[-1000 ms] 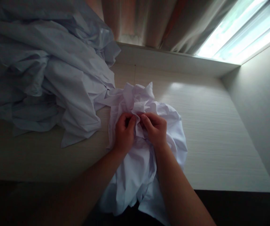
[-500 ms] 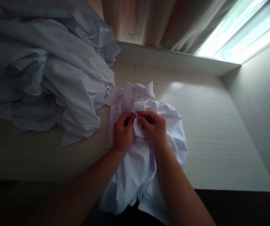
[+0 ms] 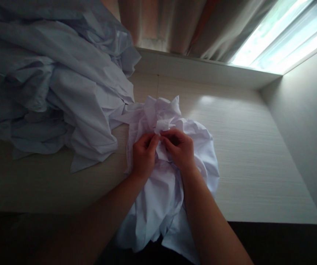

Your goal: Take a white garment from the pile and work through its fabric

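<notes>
A small fold of the white garment [image 3: 161,198] is pinched between left hand [image 3: 143,154] and right hand [image 3: 180,149]; both grips are closed, and the bunch lies just beyond, toward the far side.

Single head-worn view, looking forward and down, close over the table [image 3: 257,176], window beyond

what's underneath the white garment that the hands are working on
The white garment lies on a pale wood-grain tabletop, its lower part hanging over the near edge. Left hand and right hand pinch its folds. Anything beneath the bunched cloth is covered.
</notes>
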Demonstrator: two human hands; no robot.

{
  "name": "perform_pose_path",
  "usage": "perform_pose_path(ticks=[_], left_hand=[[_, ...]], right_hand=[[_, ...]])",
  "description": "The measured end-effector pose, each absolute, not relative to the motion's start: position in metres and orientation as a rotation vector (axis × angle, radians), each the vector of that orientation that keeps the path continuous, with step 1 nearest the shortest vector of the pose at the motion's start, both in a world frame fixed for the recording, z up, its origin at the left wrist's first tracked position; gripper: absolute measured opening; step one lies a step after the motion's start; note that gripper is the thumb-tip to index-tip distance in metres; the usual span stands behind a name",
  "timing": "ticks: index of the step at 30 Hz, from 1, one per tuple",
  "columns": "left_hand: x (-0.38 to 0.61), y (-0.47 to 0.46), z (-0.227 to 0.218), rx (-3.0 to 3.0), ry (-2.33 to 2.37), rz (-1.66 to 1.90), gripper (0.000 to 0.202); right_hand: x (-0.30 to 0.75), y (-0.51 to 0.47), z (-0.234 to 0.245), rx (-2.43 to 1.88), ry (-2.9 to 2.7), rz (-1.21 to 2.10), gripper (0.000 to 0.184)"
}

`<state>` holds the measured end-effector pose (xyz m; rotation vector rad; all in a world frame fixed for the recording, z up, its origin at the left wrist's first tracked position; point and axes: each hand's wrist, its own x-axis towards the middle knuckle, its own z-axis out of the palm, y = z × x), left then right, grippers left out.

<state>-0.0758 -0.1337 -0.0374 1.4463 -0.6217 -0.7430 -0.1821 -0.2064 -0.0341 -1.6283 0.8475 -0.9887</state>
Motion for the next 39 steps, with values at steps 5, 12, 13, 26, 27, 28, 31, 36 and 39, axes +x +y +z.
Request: perform_pose_path(ticks=[5, 12, 13, 26, 27, 28, 31, 36, 39], left_hand=[[-0.076, -0.1342, -0.0372, 1.505, -0.657, -0.687, 0.025], [-0.0756, -0.1355, -0.0387, 1.511, -0.647, -0.675, 0.024], [-0.0757, -0.1355, -0.0394, 1.512, -0.64, -0.68, 0.024], [-0.0761, -0.1339, -0.0391, 1.471, -0.636, -0.698, 0.022], [-0.0761, -0.134, -0.0395, 1.477, -0.64, -0.693, 0.022], [-0.0762, -0.134, -0.0398, 1.485, -0.646, -0.691, 0.022], [-0.0766, -0.1338, -0.039, 1.511, -0.667, -0.678, 0.021], [-0.0775, -0.1336, -0.0345, 1.535, -0.705, -0.665, 0.02], [-0.0777, -0.1337, -0.0336, 1.544, -0.7, -0.669, 0.02]], right_hand=[[-0.1826, -0.2065, -0.0354, -1.595, 0.816, -0.983, 0.009], [-0.1839, -0.2071, -0.0365, -1.576, 0.808, -0.938, 0.01], [-0.184, -0.2074, -0.0362, -1.58, 0.811, -0.935, 0.01], [-0.1825, -0.208, -0.0343, -1.595, 0.806, -0.962, 0.007], [-0.1823, -0.2081, -0.0342, -1.596, 0.807, -0.964, 0.007], [-0.1822, -0.2082, -0.0342, -1.598, 0.809, -0.964, 0.007], [-0.1824, -0.2084, -0.0342, -1.598, 0.808, -0.961, 0.007], [-0.1834, -0.2084, -0.0351, -1.563, 0.8, -0.924, 0.008], [-0.1833, -0.2086, -0.0358, -1.551, 0.797, -0.926, 0.009]])
